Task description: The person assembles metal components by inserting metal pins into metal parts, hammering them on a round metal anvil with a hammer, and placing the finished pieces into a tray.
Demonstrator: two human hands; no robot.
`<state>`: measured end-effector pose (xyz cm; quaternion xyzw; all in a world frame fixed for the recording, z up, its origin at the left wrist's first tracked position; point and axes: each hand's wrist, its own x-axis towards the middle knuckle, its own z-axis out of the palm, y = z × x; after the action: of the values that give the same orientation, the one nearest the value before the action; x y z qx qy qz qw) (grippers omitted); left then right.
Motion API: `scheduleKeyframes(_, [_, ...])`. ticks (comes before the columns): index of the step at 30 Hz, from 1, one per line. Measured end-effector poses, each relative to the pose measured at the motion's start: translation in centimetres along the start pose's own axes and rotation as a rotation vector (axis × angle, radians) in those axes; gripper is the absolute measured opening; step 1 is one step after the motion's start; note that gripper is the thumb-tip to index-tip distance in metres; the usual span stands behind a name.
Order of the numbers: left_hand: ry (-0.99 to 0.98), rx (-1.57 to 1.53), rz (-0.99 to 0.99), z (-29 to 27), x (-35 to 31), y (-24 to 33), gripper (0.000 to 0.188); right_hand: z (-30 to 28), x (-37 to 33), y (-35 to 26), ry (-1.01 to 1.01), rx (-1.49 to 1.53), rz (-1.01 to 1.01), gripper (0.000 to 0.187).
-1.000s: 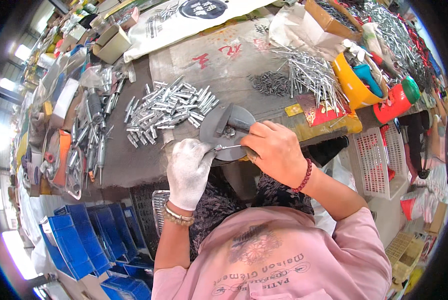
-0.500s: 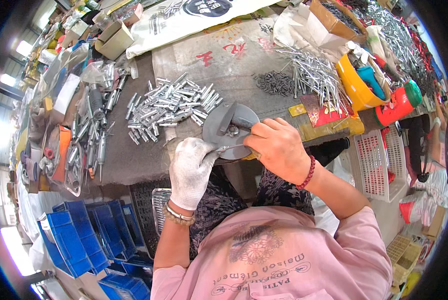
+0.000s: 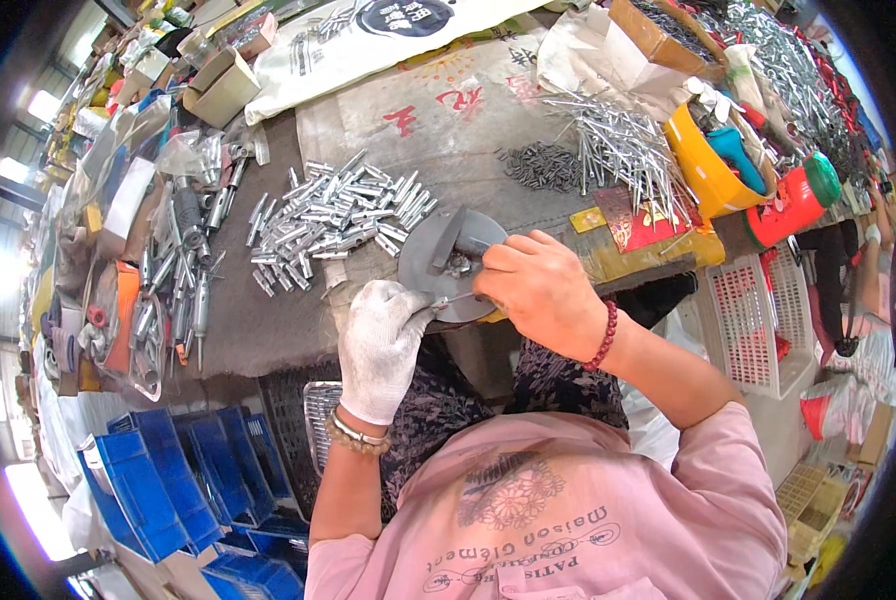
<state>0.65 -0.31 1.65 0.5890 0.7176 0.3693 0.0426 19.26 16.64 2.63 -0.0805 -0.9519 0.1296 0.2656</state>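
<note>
Evidently, we found both hands engaged on one piece at the near edge of the bench (image 3: 258,325). The left hand (image 3: 383,340), in a white glove, had its thumb pinched against its forefinger on the left end of a thin metal part (image 3: 457,297). The right hand (image 3: 540,285), bare, was closed at the fingertips on the other end. The fingers hid the exact contact on both sides. The part lay crosswise between the hands, over the near portion of a round grey disc (image 3: 418,255); whether it touched the disc we could not tell. In our judgement, the two-ended grip served to steady it and leave its middle in view.

A dark metal fitting (image 3: 450,242) stood on the disc, just beyond the right fingertips, probably so placed for ready reach.

We recorded silver metal sleeves (image 3: 343,215) heaped left of the disc, with small dark pins (image 3: 540,167) and long thin rods (image 3: 618,150) side by side toward the far right corner. Such separate heaps presumably kept the kinds from mixing. A yellow container (image 3: 696,160) and a red jar (image 3: 786,208) sat by the right edge, seemingly clear of the working spot.
</note>
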Motion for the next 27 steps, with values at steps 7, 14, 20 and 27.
scheduleKeyframes(7, [-0.033,-0.006,-0.001,-0.1,-0.1,-0.3,0.016,0.0,0.3,1.3,0.077,0.065,0.027,0.008])
scheduleKeyframes(14, [0.0,-0.03,0.041,0.0,0.1,-0.1,0.016,-1.8,1.1,8.0,0.11,-0.245,0.364,0.018])
scheduleKeyframes(20, [0.006,-0.009,0.041,-0.1,0.1,0.2,0.015,-0.5,2.1,8.5,0.001,-0.329,0.425,0.022])
scheduleKeyframes(27, [-0.016,0.006,-0.002,-0.2,-0.1,0.2,0.013,-0.7,2.5,8.0,-0.036,-0.392,0.395,0.023])
